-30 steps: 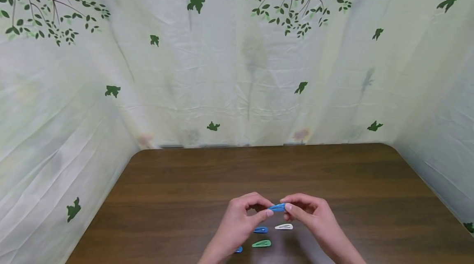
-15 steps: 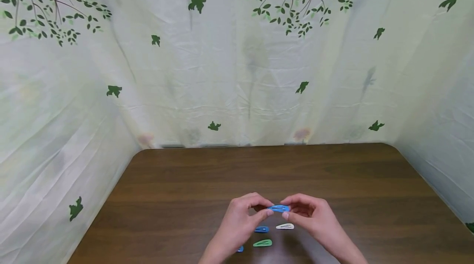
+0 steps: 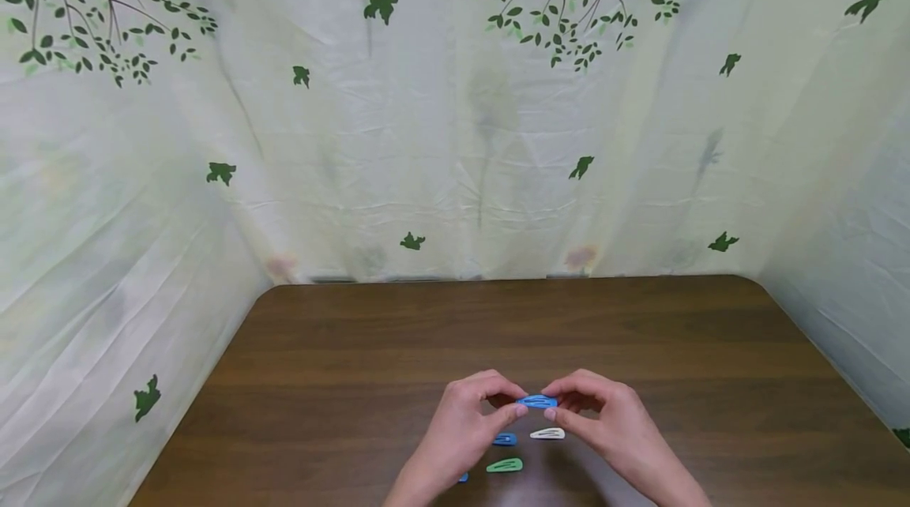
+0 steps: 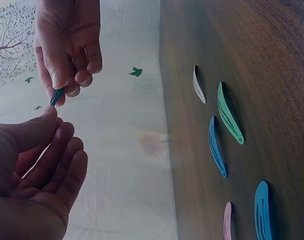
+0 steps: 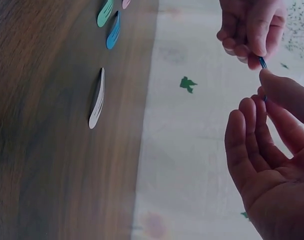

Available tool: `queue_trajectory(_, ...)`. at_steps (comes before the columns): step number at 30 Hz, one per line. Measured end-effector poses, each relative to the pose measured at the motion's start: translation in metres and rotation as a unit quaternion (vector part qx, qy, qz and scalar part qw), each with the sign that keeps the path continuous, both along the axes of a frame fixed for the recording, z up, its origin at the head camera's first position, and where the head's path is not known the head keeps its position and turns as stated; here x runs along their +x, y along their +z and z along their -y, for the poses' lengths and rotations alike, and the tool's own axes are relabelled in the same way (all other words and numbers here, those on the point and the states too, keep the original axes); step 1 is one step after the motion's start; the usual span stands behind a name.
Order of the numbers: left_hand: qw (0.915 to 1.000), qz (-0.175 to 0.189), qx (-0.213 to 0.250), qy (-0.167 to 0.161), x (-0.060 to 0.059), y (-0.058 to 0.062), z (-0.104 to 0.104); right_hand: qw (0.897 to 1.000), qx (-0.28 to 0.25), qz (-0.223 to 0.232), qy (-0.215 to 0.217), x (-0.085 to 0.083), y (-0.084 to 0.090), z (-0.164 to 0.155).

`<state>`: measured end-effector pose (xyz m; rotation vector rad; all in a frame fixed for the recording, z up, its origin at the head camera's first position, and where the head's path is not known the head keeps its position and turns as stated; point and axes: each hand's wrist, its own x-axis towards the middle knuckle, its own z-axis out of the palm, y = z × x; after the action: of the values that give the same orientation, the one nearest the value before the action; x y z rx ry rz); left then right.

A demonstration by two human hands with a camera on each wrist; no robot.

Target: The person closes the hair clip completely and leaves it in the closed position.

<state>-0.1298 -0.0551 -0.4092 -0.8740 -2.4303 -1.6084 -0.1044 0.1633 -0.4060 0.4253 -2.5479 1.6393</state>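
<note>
Dark wooden table [image 3: 370, 349], leaf-print curtain [image 3: 426, 136] on three sides.

Worktop [image 3: 370, 349]: dark brown wood grain, rounded far corners, pale leaf-print cloth hanging behind and at both sides.
White clip [image 3: 547, 433]: lies flat near the front edge.
Blue clip [image 3: 505, 439]: just left of the white one.
Green clip [image 3: 505, 465]: nearer the front edge.
Second blue clip [image 4: 263, 210]: beside a pink clip [image 4: 227, 221].

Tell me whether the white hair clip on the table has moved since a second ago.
No. The white hair clip lies at the same spot on the table, just right of the blue clip, below the held blue clip.
</note>
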Motion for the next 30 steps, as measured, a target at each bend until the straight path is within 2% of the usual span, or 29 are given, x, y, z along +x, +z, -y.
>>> queue_trajectory(6,0.9997,-0.003,-0.009,0.021,-0.001,-0.002,-0.001,1.0,0.009,0.007,-0.007,-0.001,0.0,0.0)
queue_trajectory(14,0.9996,-0.012,-0.014,0.021,-0.002,-0.006,-0.004,0.999,0.035,0.013,-0.02,-0.002,-0.001,-0.002)
queue_trajectory(18,0.9997,-0.017,-0.017,0.008,-0.002,-0.007,-0.004,0.999,0.046,0.013,-0.022,-0.002,-0.003,-0.004)
queue_trajectory(24,0.999,-0.018,-0.035,-0.022,-0.005,-0.012,-0.005,0.998,0.061,-0.018,0.001,-0.002,-0.008,-0.011)
queue_trajectory(30,0.9968,-0.019,-0.058,-0.051,-0.005,-0.018,-0.007,0.997,0.071,-0.013,0.027,0.002,-0.014,-0.017)
